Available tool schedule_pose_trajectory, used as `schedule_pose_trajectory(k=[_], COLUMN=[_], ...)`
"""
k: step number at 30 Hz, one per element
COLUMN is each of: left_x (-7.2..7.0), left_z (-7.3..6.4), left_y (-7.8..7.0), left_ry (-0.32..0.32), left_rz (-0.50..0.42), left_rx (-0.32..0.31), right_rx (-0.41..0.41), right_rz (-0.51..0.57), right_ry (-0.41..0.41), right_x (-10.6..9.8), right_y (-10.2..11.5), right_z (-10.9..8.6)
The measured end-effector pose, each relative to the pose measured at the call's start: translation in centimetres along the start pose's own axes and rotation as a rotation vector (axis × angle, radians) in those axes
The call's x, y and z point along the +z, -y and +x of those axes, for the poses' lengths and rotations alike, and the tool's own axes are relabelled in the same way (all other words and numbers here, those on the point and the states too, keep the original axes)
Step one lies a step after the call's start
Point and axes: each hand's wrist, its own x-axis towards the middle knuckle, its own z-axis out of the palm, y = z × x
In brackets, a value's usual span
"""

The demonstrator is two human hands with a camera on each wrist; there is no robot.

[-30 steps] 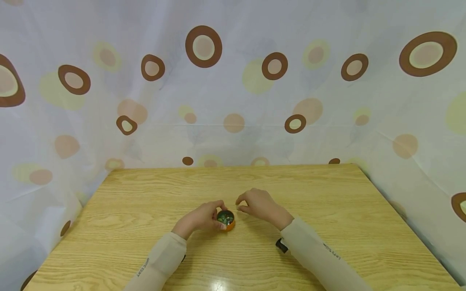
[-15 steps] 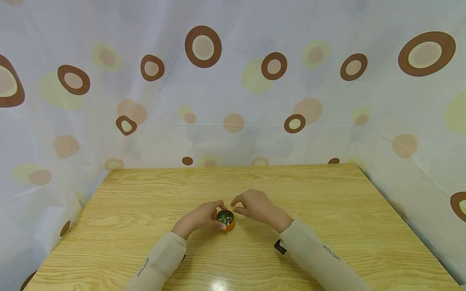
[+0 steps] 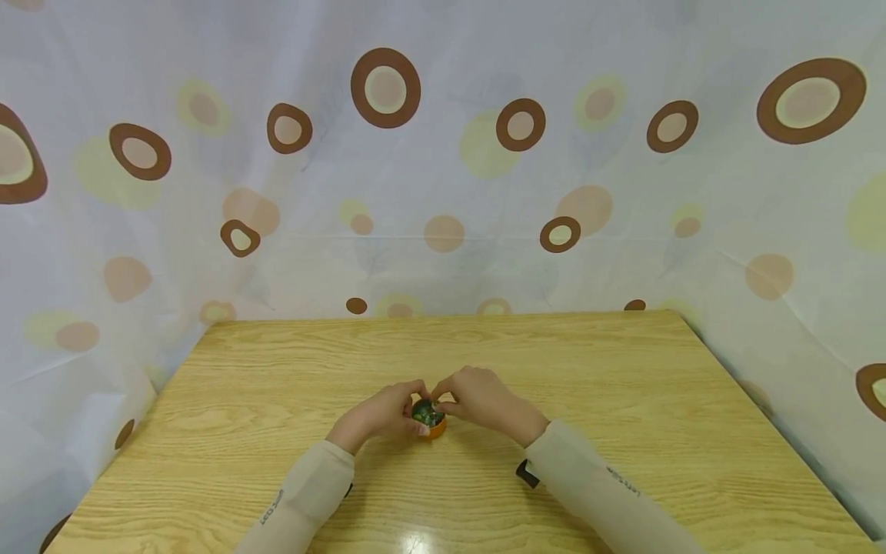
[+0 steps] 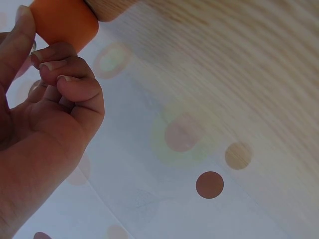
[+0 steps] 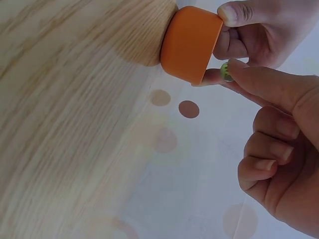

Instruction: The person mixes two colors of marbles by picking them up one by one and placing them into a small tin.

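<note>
A small orange round cup [image 3: 437, 431] stands on the wooden table, its top showing dark and green from above. My left hand [image 3: 384, 412] grips it between thumb and fingers from the left side. In the left wrist view the smooth orange wall of the cup [image 4: 67, 22] shows, while the other fingers of the left hand [image 4: 55, 109] curl below. A little green bead-like piece [image 5: 226, 72] is pinched between thumb and index finger of my right hand [image 5: 286, 134], right at the cup's rim. From the head view, the right hand [image 3: 481, 396] overlaps the cup's far right edge.
The wooden table [image 3: 588, 369] spreads around both hands. A pale curtain with brown and yellow circles [image 3: 443, 192] encloses it at the back and sides. Dark wrist straps [image 3: 528, 473] show beneath the cream sleeves.
My right hand has moved left and slightly toward me, from beside the cup to over its top edge. The left hand and the cup have stayed in place.
</note>
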Motion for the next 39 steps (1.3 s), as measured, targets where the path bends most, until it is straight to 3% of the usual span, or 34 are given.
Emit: schedule_pose_trajectory(k=[13, 39], left_x=[0.1, 0.0], left_z=[0.0, -0.1], left_y=[0.1, -0.3], left_ry=[0.004, 0.007], left_rz=[0.003, 0.041], left_rx=[0.009, -0.017], right_rx=[-0.033, 0.005], right_rz=[0.003, -0.006], right_ry=[0.029, -0.035], right_x=[0.7, 0.0], right_y=[0.4, -0.7], right_z=[0.6, -0.7])
